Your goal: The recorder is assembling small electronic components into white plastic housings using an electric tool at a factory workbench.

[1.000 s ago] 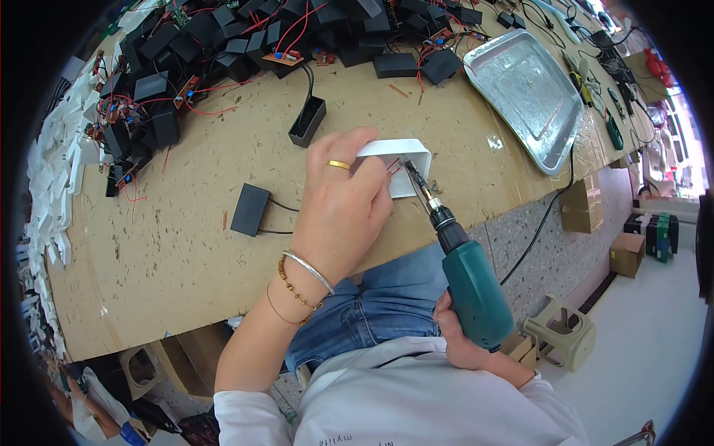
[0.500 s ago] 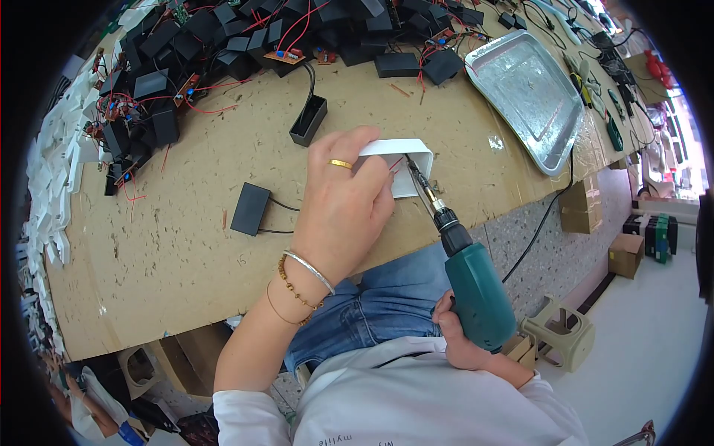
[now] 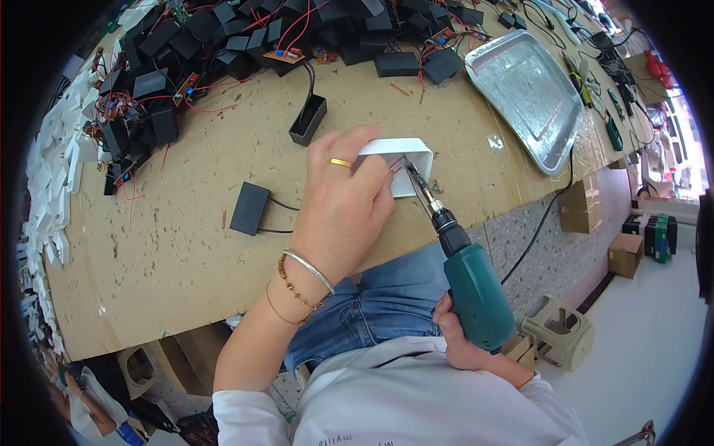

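My left hand is closed on a white plastic housing, which stands on the table with its open side toward me. Thin red wires show inside it. My right hand grips a green electric screwdriver by its body, and its bit points into the housing's right part. The tip is hard to make out there. Left of my wrist lies a small black box, with a black cord running from it under my hand. Just beyond my left hand sits an open black box with its own cord.
Black boxes with red wires and small circuit boards pile up at the back. White plastic parts line the left edge. At the right lies a metal tray, with pliers beyond it. A beige stool stands on the floor.
The screwdriver has shifted very slightly, its body a touch to the left. My left hand and the white housing have stayed in place.
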Tool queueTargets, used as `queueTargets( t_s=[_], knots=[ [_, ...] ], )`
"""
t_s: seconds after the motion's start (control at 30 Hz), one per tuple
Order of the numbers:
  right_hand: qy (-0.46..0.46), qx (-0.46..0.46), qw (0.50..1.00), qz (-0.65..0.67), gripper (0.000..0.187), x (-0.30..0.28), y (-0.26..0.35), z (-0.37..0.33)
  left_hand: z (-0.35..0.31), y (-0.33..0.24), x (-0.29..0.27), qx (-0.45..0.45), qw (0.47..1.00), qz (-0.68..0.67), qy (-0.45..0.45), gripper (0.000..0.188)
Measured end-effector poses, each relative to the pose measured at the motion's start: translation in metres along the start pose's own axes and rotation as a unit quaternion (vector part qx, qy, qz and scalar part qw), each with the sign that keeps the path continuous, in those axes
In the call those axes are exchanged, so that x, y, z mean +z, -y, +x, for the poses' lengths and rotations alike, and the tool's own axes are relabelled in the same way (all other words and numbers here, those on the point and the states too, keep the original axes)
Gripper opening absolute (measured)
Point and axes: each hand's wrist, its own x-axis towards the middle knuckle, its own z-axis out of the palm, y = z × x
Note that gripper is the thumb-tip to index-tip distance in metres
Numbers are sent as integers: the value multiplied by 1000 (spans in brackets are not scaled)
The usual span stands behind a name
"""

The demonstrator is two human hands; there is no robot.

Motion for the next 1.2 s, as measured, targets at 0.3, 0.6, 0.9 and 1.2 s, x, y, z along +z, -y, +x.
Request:
queueTargets(
  t_s=[0.3,0.6,0.9,1.2],
  knots=[
    [-6,-3,1000,3,20,1,4,3,0,0,0,-1,1000,-4,2,11],
    [24,-111,993,39,15,-11,28,11,0,0,-1,5,1000,0,5,11],
    [21,-145,982,115,17,-15,33,18,1,0,-3,10,1000,8,12,10],
    [4,-149,987,66,17,-12,25,14,1,0,-2,12,1000,-5,8,10]
  ],
)
